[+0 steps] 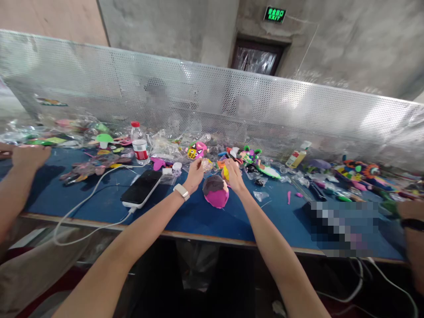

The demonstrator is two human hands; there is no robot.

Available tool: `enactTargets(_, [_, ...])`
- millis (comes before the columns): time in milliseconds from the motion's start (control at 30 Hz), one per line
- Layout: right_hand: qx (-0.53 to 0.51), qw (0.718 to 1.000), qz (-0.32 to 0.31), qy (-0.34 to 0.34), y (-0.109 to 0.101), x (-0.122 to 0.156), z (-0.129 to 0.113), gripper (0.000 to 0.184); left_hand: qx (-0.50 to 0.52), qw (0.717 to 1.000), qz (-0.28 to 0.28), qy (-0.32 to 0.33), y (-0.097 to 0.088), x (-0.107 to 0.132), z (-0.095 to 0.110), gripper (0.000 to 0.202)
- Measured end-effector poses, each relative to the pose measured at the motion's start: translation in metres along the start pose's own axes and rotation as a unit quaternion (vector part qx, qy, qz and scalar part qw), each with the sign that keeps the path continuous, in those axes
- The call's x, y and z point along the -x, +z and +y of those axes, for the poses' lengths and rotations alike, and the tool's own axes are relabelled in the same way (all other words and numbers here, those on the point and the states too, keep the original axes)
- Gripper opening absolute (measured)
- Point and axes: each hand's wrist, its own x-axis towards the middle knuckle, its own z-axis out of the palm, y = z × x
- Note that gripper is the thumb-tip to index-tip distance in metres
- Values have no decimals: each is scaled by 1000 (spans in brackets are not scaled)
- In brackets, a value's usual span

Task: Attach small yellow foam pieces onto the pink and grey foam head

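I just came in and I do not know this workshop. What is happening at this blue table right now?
A person works at a blue table strewn with colourful clay figures. The left hand pinches what looks like a small clear wrapper, and the right hand holds a yellow clay piece. Both are just behind a pink and dark clay lump lying on the table. A phone with a white cable lies to the left. Other people's arms show at both ends.

Green exit sign (274, 14) above doorway (256, 57): "EXIT", Chinese characters too small to read. Bottle (139, 143) label illegible.
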Motion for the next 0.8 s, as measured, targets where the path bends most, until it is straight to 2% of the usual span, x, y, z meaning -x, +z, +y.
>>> enactTargets(133, [59,997,-11,-52,1,3,0,26,2,1000,5,0,0,-1,0,38])
enactTargets(233, [104,990,-10,-96,2,4,-5,24,9,1000,-2,2,-1,-1,0,38])
enactTargets(433, [215,954,30,-208,5,4,-3,21,29,1000,-10,2,1,0,0,36])
enactTargets(600, [262,933,0,-245,6,2,5,18,54,998,-27,-11,4,4,3,34])
enactTargets(800, [266,928,-3,-259,5,1,6,18,75,996,-24,-29,5,4,0,35])
